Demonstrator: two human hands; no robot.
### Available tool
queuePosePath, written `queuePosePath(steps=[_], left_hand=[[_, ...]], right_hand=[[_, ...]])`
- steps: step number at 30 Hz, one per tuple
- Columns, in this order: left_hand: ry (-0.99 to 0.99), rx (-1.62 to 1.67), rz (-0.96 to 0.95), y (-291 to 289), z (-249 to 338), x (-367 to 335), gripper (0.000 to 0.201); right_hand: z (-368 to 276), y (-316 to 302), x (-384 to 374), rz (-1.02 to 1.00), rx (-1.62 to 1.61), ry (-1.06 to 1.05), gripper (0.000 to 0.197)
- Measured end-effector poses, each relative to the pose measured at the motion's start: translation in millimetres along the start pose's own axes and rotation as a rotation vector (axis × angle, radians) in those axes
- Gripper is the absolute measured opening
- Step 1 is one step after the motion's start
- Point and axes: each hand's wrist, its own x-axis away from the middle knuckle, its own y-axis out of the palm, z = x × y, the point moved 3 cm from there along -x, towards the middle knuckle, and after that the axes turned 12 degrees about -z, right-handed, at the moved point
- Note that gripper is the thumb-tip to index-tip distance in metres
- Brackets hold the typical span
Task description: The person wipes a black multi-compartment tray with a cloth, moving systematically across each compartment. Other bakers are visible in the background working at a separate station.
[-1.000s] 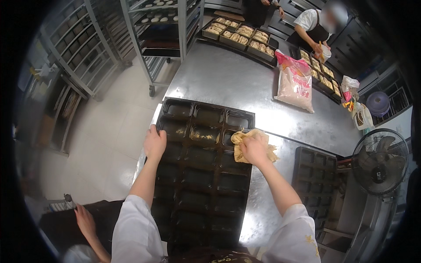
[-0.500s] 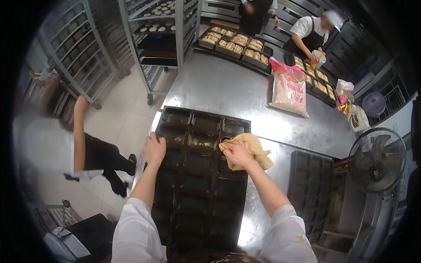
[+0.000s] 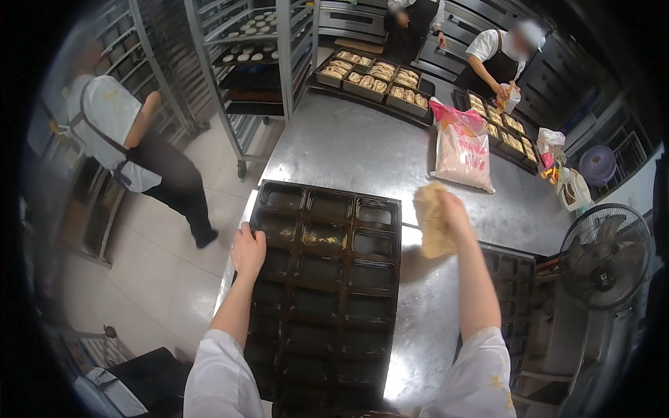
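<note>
Head camera: the fingers of the right hand (image 3: 453, 212) are closed around one limp, rumpled tan cloth (image 3: 428, 226), slightly blurred, right of centre in the frame. Left of centre, the left hand (image 3: 248, 249) has its fingers bent over the rim of one dark, glossy tray (image 3: 317, 303). That rectangular tray fills the lower centre, three round-cornered wells across, with pale crumbs (image 3: 324, 239) in two wells. Smooth, shiny steel makes the table (image 3: 348, 139). One crinkled pink-and-whitish plastic bag (image 3: 463, 150) sits at upper right; a second welled tray (image 3: 512, 289) and one round wire-caged fan (image 3: 605, 254) are lower right and right. Upper centre, six box-shaped tins (image 3: 362, 91) hold twisted dough (image 3: 366, 82).
</note>
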Motion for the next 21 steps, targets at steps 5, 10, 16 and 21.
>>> queuePosePath(steps=[5,10,16,21], left_hand=[[0.026,0.026,-0.034,-7,17,3,0.033],[-0.01,-0.016,0.003,-4,-2,4,0.035],[0.028,0.018,0.004,1,6,4,0.035],[0.044,-0.019,0.023,2,4,-1,0.034]], right_hand=[[45,95,-37,-0.061,0.429,-0.173,0.033],[71,177,-14,0.228,0.77,-0.505,0.03],[82,156,-21,0.089,0.77,-0.418,0.027],[79,139,-32,-0.126,0.761,-0.512,0.025]])
